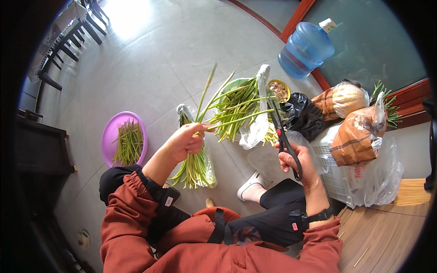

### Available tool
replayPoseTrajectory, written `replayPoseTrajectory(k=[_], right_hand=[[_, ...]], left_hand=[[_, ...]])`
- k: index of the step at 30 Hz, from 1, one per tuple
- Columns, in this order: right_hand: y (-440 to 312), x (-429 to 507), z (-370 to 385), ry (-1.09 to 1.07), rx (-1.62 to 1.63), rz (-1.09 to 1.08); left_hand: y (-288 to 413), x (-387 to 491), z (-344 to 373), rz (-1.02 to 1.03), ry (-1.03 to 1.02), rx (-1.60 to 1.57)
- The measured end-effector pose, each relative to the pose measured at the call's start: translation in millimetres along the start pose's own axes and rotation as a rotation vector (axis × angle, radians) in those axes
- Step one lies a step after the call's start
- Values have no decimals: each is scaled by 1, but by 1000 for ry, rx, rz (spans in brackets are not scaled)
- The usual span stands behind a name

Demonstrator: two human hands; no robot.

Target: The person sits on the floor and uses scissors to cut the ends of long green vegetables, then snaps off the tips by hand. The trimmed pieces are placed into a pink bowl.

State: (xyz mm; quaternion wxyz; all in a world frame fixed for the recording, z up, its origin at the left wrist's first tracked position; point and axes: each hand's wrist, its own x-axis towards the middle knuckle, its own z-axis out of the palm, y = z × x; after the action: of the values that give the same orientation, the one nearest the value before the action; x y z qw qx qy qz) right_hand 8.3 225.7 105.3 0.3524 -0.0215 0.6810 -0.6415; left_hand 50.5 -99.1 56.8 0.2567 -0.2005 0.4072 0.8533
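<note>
My left hand [192, 139] pinches a few long green stalks, probably garlic scapes [235, 120], whose ends fan out up and to the right. In my right hand [297, 160] are black-handled scissors [280, 132] with a red pivot, their blades at the tips of two stalks. Behind the blades lies a large heap of stalks [235, 99] on a pale green container, with clear plastic draped over it. Below my left hand, another bundle [195, 172] rests on plastic on the floor. Cut stalks [129, 143] lie in a pink-purple basin [106, 136] at the left.
A yellow bowl of garlic-like pieces [280, 90] and a black plastic bag [305, 116] stand right of the heap. Farther right are orange-brown bags [355, 136] on a white crate [336, 170]. A blue water jug [305, 49] stands by the glass door; a dark cabinet [44, 146] is at the left.
</note>
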Motion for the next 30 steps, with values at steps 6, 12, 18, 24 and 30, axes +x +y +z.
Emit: replayPoseTrajectory(k=[6,12,18,24,30], right_hand=[[13,8,3,109,-29,21],[22,15,-1,-27,-70,43],[20,18,5,-34,-134,-11],[0,18,-5,156,35,-75],[15,20,16,37,-218,-55]], left_hand=[[-8,3,7,29,53,108],[-4,-6,-2,49,-157,35],[-7,-10,-9,14,-291,-127],[-2,-10,-10,45,-258,-174],[-10,-14,0,1,-311,-127]])
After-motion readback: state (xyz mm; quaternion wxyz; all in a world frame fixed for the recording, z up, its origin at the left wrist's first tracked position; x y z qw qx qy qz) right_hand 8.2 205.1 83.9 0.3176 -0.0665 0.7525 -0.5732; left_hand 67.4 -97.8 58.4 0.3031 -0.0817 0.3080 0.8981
